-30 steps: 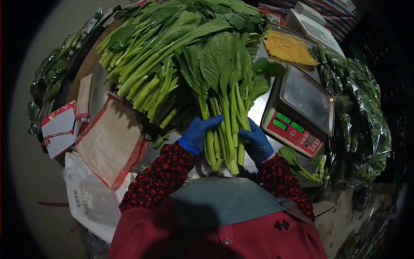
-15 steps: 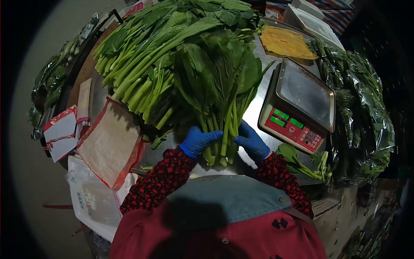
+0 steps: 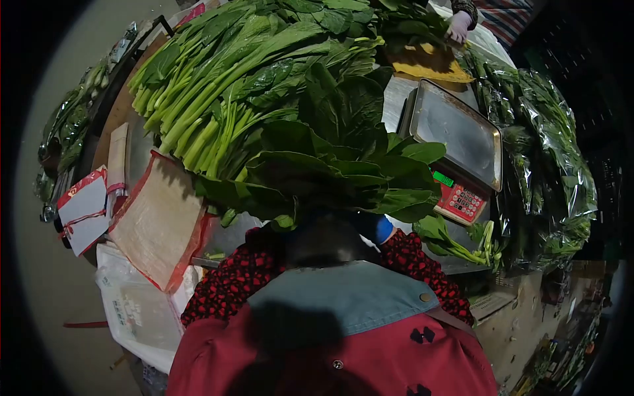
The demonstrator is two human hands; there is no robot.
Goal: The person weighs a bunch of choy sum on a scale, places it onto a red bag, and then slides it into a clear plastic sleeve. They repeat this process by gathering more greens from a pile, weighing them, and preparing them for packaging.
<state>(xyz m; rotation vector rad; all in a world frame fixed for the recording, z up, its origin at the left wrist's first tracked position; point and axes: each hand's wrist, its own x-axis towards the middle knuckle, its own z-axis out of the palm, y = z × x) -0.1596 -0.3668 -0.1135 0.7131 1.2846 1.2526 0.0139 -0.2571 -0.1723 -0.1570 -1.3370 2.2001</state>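
Note:
A bunch of leafy greens [image 3: 323, 178] stands tipped up toward me, its broad dark leaves spread out and its stems hidden beneath them. Both my sleeves lead in under it. My right hand [image 3: 378, 228], in a blue glove, shows only in part at the bunch's lower right; its fingertips are covered. Leaves hide nearly all of my left hand, which is at the stem end on the other side. The bunch is held up between the two hands. A large pile of the same greens [image 3: 211, 99] lies behind it to the left.
A red scale [image 3: 462, 142] with a metal pan stands right of the bunch. Loose greens [image 3: 456, 241] lie below it, and bagged greens [image 3: 548, 158] line the right side. Another person's gloved hand [image 3: 457, 26] is by the yellow sheet [image 3: 432, 66]. A red-edged mesh sack [image 3: 162, 218] lies left.
The bunch has tipped toward me, so its leaves now cover the stems and most of my hands. Another person's hand and dark greens have appeared at the yellow sheet.

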